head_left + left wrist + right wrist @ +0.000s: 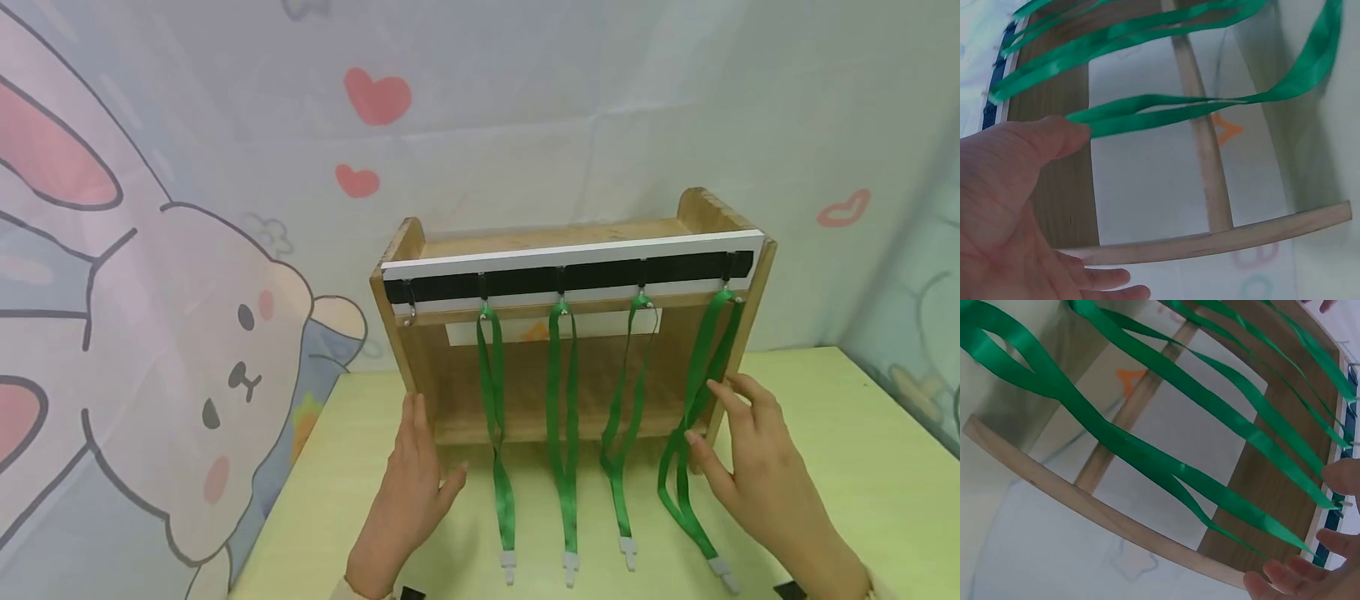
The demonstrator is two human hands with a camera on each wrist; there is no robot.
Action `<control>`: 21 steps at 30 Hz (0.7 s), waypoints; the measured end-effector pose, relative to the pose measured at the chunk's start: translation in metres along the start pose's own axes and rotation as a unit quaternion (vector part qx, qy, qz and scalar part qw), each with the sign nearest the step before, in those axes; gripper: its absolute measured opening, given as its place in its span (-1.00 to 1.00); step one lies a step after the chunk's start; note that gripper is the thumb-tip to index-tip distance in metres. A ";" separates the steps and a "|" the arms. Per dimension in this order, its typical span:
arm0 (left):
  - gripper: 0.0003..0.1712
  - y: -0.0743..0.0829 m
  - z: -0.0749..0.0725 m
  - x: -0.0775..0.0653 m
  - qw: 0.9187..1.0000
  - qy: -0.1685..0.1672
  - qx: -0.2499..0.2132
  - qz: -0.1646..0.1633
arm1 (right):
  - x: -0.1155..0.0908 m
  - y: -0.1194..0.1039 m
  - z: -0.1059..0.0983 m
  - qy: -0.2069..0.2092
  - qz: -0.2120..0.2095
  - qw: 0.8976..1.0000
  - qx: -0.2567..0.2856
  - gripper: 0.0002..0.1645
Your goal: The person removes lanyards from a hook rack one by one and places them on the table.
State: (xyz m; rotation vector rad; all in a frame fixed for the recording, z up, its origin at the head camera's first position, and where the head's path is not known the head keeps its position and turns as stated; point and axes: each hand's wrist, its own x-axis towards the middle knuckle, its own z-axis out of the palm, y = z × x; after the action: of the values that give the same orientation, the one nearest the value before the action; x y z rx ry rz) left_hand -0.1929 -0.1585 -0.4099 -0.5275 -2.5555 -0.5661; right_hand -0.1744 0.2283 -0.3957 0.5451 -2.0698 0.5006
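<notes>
Several green lanyards with white plastic clips hang from hooks on a wooden rack (701, 225). At the rack's left side my left hand (408, 492) has straight fingers along the outer edge, the thumb spread out in front. In the left wrist view its thumb overlaps the nearest lanyard (1147, 112). My right hand (765, 475) is at the rack's right side, fingers spread and slightly bent, thumb and index fingertips right by the rightmost lanyard (702, 350). In the right wrist view, the fingers (1285, 572) are around the side panel's edge, pinching nothing.
A black strip (517, 279) on a white board carries the hooks; the leftmost hook (409, 312) is bare. The rack stands on a pale yellow-green table (810, 417). Behind it hangs a cloth backdrop (525, 125) with a cartoon rabbit and hearts.
</notes>
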 end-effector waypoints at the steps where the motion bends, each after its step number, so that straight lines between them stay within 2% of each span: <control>1: 0.22 -0.001 -0.001 0.003 1.000 0.004 -0.008 -0.003 | 0.003 0.001 0.000 0.009 0.003 1.000 0.001 -0.11; 8: 0.20 -0.007 -0.007 0.016 0.998 0.016 -0.057 -0.021 | 0.021 0.009 0.004 0.092 0.020 0.995 0.041 -0.09; 12: 0.17 -0.010 -0.008 0.023 0.996 0.024 -0.084 -0.037 | 0.026 0.011 0.007 0.103 0.058 0.991 0.060 -0.06; 14: 0.16 -0.011 -0.007 0.026 0.994 0.032 -0.094 -0.047 | 0.029 0.011 0.008 0.103 0.085 0.988 0.078 -0.14; 21: 0.10 -0.014 -0.004 0.041 0.991 0.064 -0.100 -0.063 | 0.041 0.008 0.007 0.107 0.179 0.970 0.121 -0.23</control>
State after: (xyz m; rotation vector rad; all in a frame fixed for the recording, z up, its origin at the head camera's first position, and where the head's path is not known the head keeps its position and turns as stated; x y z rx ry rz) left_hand -0.2316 -0.1616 -0.3902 -0.3858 -2.4362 -0.8779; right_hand -0.2040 0.2230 -0.3652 0.2389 -1.9144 0.9902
